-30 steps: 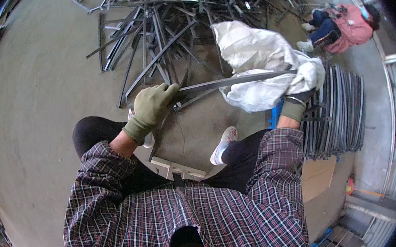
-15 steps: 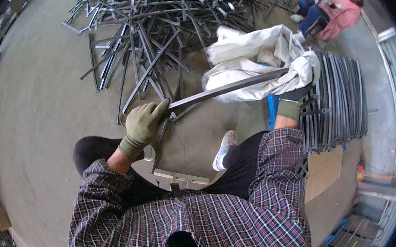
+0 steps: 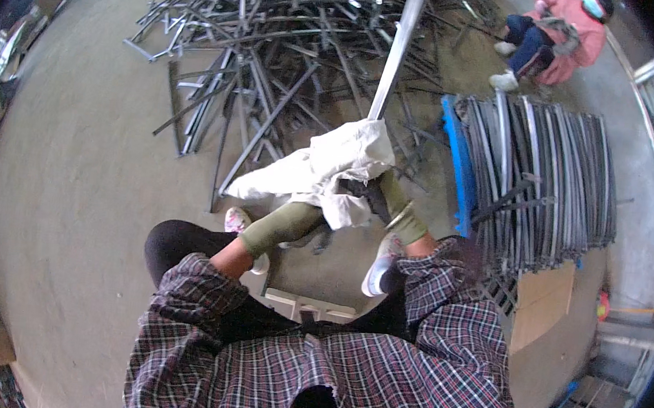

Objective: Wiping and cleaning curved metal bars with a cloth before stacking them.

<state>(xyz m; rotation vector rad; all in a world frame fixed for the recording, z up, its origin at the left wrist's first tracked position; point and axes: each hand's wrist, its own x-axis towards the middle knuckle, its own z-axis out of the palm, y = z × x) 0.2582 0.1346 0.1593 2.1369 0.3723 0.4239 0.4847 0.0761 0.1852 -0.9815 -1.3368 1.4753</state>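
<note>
A crumpled white cloth [image 3: 343,158] is bunched around the near part of a long metal bar [image 3: 396,61], which points away from me and up over the pile. My right hand [image 3: 392,198], in an olive glove with a dark palm, is closed on the cloth beside the bar. Close by on the left, my left hand [image 3: 294,223] wears a matching glove and reaches under the cloth's lower edge. Its fingers are hidden by cloth and shadow, so its grip does not show. Both hands are low between my knees.
A large heap of loose metal bars [image 3: 279,42] covers the floor ahead. To the right, many bars lie in a neat stack [image 3: 537,185] beside a blue support [image 3: 457,161]. A person in a pink jacket [image 3: 575,39] sits beyond it. Cardboard [image 3: 542,303] lies near the stack.
The bar has swung from lying across in front of me to pointing away. My right hand has come leftward with the cloth, and the left hand has left the bar's visible end.
</note>
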